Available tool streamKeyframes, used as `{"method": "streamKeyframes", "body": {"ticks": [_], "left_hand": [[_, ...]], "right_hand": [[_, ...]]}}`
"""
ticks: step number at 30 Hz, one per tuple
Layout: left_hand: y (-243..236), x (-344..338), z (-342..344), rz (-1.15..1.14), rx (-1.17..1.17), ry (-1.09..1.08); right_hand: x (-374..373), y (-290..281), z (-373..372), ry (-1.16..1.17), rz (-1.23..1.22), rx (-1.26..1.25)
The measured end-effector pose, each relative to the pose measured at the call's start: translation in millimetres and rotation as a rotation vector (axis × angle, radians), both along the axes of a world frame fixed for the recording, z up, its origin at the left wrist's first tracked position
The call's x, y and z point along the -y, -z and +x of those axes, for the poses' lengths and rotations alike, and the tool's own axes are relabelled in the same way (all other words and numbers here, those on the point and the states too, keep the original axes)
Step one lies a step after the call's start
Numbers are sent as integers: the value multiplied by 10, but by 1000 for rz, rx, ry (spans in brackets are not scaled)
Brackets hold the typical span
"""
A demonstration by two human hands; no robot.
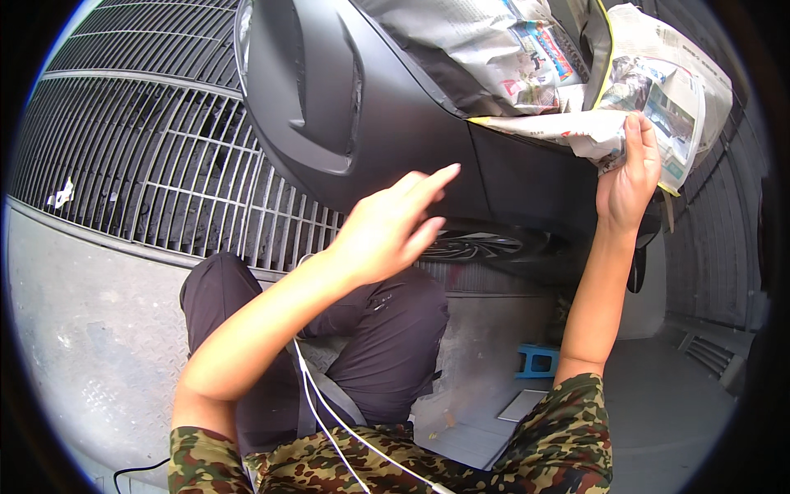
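Observation:
A matte dark grey car body (pixel 403 136) fills the upper middle, its bumper corner to the left and a wheel (pixel 477 244) low on its side. Printed newspaper (pixel 485 66) covers its upper part, with yellow masking tape (pixel 607 62) along some edges. My right hand (pixel 629 177) is raised at the right, its fingers closed on the edge of a folded newspaper strip (pixel 597 129) along the panel's top edge. In front of the panel, my left hand (pixel 387 226) has its fingers stretched out and thumb apart, holding nothing. Whether it touches the panel I cannot tell.
A metal floor grating (pixel 197 156) runs under and left of the car. Bordering it is a grey metal floor (pixel 90 305). A small blue stool (pixel 537 361) stands beyond my right elbow. White cables (pixel 317 391) hang over my lap, and my bent knees are close below the car.

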State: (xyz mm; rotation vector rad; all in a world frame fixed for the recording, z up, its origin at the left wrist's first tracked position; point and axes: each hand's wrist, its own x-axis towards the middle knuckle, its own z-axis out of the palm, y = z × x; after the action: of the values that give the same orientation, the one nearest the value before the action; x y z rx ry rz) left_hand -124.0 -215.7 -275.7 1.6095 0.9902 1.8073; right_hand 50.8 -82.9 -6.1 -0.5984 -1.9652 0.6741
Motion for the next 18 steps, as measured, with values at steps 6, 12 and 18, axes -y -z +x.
{"method": "streamKeyframes", "body": {"ticks": [6,12,18], "left_hand": [[-247,-191,352,172,-73,-146],[-205,-146,532,250,-89,-168],[-232,-202,590,288,-125,-223]], "right_hand": [[-3,-2,-23,9,50,0],[-1,-23,-65,-23,62,-4],[-95,-38,-160,-58,48,-29]]}}
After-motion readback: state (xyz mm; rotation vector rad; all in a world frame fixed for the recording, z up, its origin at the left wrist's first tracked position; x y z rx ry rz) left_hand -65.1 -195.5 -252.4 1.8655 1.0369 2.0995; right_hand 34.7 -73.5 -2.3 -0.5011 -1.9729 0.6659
